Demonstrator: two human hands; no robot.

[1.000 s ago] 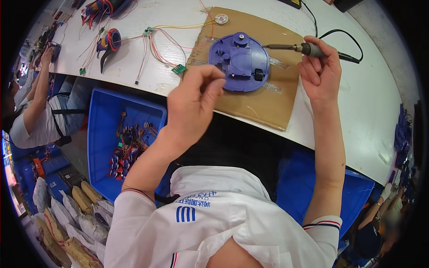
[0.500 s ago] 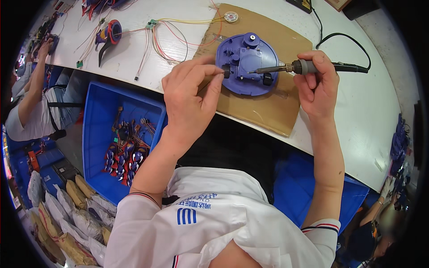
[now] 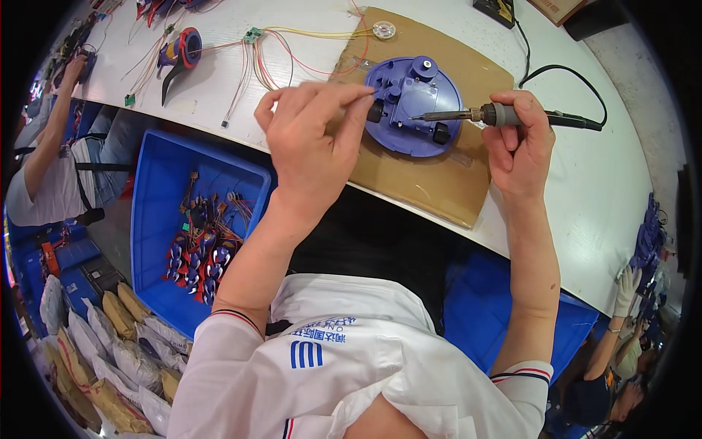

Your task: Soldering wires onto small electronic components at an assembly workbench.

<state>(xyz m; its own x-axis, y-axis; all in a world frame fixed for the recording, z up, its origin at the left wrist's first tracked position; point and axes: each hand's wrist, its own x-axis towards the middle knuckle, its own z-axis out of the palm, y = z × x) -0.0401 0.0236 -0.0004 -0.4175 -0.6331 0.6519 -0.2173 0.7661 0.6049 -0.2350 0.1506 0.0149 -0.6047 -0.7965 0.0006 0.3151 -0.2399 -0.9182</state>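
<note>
On a brown cardboard sheet (image 3: 417,190) lies a purple rounded plastic base (image 3: 447,91) with black wheels at its sides and a raised cover (image 3: 418,102) in the middle. My right hand (image 3: 523,150) grips a soldering iron (image 3: 491,114) by its grey handle, the tip pointing left over the raised cover. Whether the tip touches the plastic, I cannot tell. My left hand (image 3: 311,143) is pinched at thumb and forefinger beside the base's left edge. Whatever sits between those fingertips is too small to make out.
Thin wires run from a small green circuit board (image 3: 253,34) to a round disc (image 3: 384,30). A purple-and-black part (image 3: 179,58) lies further left. Below the table edge stands a blue bin (image 3: 157,219) of wired parts. The iron's black cord (image 3: 563,67) loops at right. Other people work at both sides.
My left hand has risen slightly, its pinched fingertips now higher along the base's left side. The base appears slightly further right in view. The soldering iron stays over the raised cover.
</note>
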